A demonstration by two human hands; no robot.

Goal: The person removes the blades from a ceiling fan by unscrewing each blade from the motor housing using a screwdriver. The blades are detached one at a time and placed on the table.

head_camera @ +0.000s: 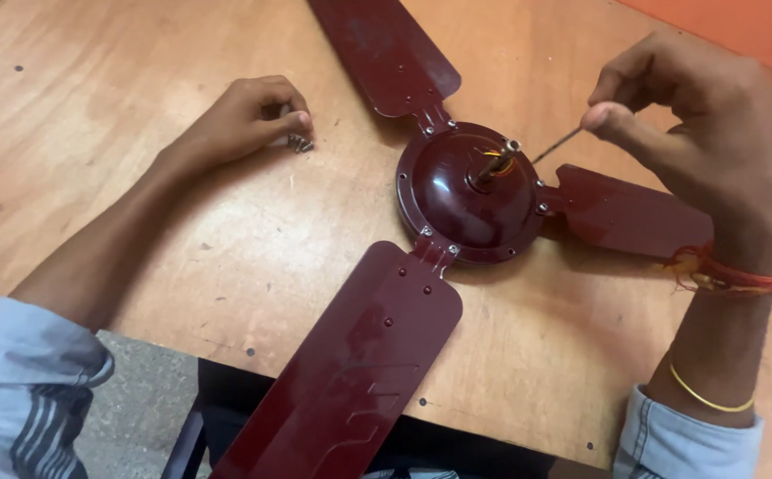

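Note:
A dark red ceiling fan (461, 191) lies on a wooden table (120, 80), its round motor housing in the middle and three blades spreading out. A short shaft with yellow wires stands up from the housing. My right hand (705, 142) holds a thin screwdriver (556, 145) whose tip points at the housing's right rim. My left hand (248, 115) rests on the table to the left, fingers curled over a small pile of screws (300, 143).
The near blade (350, 372) overhangs the table's front edge. A grey floor (137, 408) shows below the edge at the lower left. An orange wall (741, 22) rises at the top right.

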